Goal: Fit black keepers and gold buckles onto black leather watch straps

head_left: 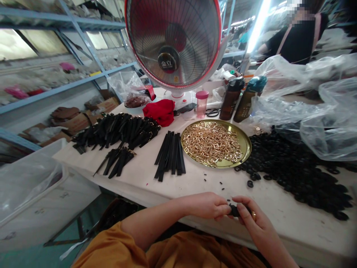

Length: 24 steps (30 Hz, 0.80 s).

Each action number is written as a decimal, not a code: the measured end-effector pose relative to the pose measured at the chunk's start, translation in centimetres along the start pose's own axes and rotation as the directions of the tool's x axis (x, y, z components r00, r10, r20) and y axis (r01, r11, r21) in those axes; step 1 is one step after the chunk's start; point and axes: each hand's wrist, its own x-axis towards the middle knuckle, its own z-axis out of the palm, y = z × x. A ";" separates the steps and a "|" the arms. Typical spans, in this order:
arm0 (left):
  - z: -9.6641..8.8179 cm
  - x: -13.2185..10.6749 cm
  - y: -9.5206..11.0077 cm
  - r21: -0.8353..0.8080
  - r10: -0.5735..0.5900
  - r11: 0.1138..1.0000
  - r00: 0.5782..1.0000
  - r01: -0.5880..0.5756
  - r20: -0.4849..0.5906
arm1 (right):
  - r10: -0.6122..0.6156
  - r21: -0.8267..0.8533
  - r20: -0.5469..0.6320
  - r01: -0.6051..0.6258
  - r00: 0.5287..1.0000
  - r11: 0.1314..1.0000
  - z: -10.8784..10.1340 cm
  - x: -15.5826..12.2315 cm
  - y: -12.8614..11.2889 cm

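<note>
At the table's front edge, my left hand and my right hand meet with closed fingers around a small black piece, which looks like a rolled strap. A bit of gold shows by my right fingers; whether it is a ring or a buckle I cannot tell. Beyond them, a round gold tray carries a heap of small gold buckles. Flat black straps lie in a bundle to its left. On the right spreads a large pile of black coiled pieces.
Black straps with gold buckles are heaped at the left. A fan, red cloth, pink cup and two bottles stand behind. Clear plastic bags cover the back right. A white bin stands left of the table.
</note>
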 end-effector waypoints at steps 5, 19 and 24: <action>-0.2 0.0 0.1 -0.020 -0.071 0.997 0.997 0.072 0.010 | 0.002 -0.036 0.019 -0.001 1.000 0.999 -0.1 -0.2 0.1; 1.1 0.4 -1.1 -0.462 -0.033 0.883 0.993 0.083 0.114 | 0.152 0.136 0.062 -0.159 0.986 0.978 -0.6 -1.1 -0.9; 1.7 0.4 -1.2 -0.551 0.009 0.833 0.995 0.049 0.102 | 0.197 0.205 0.115 -0.217 0.974 0.954 -0.7 -1.2 -1.3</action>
